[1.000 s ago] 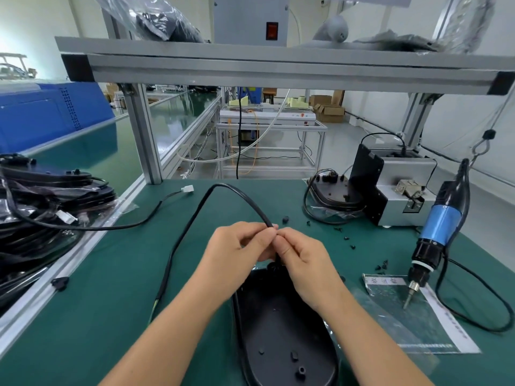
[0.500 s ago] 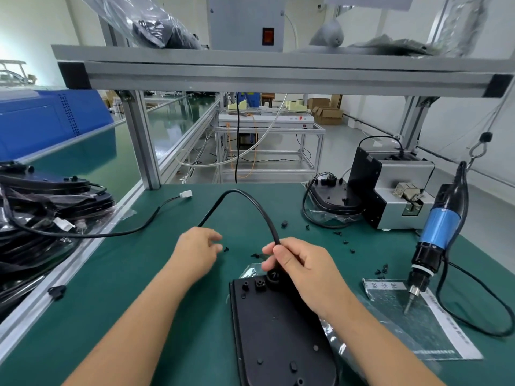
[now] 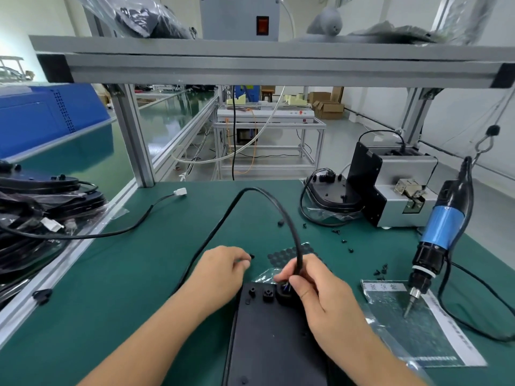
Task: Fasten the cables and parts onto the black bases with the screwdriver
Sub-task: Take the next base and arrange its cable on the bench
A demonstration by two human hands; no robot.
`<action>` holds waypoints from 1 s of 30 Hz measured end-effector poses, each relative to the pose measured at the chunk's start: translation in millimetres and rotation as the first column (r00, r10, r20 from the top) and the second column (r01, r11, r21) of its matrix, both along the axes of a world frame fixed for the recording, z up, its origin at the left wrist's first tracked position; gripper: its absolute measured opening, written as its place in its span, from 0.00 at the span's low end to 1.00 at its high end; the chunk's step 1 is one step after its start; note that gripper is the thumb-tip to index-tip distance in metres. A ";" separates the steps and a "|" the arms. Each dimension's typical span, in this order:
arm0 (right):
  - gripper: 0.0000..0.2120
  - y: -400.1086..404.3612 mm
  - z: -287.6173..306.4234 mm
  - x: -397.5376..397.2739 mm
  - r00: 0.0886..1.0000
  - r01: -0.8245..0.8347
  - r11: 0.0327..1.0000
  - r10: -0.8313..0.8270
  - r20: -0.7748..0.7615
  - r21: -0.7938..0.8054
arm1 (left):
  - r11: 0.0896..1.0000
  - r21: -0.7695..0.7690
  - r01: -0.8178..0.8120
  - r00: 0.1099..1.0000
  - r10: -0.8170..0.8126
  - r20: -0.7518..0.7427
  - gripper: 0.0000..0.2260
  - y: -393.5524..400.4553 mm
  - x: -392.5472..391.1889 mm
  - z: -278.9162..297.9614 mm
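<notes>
A black base (image 3: pixel 273 335) lies flat on the green mat in front of me. A black cable (image 3: pixel 250 190) arches up from the base's far edge and runs down to the left. My right hand (image 3: pixel 315 291) pinches this cable just above a round socket at the base's far right corner. My left hand (image 3: pixel 223 271) is to the left of it, and its fingertips pinch a small black part (image 3: pixel 252 256) low over the mat. The blue electric screwdriver (image 3: pixel 443 227) hangs at the right, held by neither hand, with its tip over a plastic bag (image 3: pixel 418 330).
A grey screw feeder (image 3: pixel 401 190) stands at the back right, with another base and cable (image 3: pixel 331 193) beside it. Loose black screws (image 3: pixel 345 240) dot the mat. Stacked bases (image 3: pixel 41 207) fill the left bench. A cable with a white connector (image 3: pixel 180 191) lies at the back left.
My two hands were together on the cable end. The left hand then let go and moved left to the small part, while the right brought the cable end down to the base.
</notes>
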State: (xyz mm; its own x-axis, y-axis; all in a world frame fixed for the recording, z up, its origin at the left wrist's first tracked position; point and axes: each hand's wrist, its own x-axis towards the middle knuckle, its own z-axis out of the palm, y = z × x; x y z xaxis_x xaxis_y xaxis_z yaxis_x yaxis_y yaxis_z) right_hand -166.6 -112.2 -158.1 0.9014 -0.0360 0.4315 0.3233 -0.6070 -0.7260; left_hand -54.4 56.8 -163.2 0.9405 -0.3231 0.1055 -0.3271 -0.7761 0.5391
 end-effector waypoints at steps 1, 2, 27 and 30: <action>0.11 0.5 2.8 -0.2 1.000 0.009 1.000 -0.009 0.011 0.026 | 1.000 -0.010 -0.007 1.000 0.007 0.004 0.11 -1.1 -0.5 0.7; 0.12 1.3 6.5 -1.3 1.000 0.011 0.999 -0.012 0.021 0.041 | 1.000 -0.018 -0.008 1.000 0.008 0.002 0.11 -1.3 0.1 1.9; 0.11 -25.1 39.4 0.7 0.999 0.044 0.984 -0.043 -0.011 0.174 | 0.924 0.359 0.132 0.929 -0.241 0.280 0.25 -86.9 81.4 -27.4; 0.11 -23.3 32.7 1.9 0.998 -0.004 0.989 0.013 -0.059 0.150 | 0.892 0.434 0.125 0.890 -0.294 0.348 0.22 -101.5 92.1 -30.9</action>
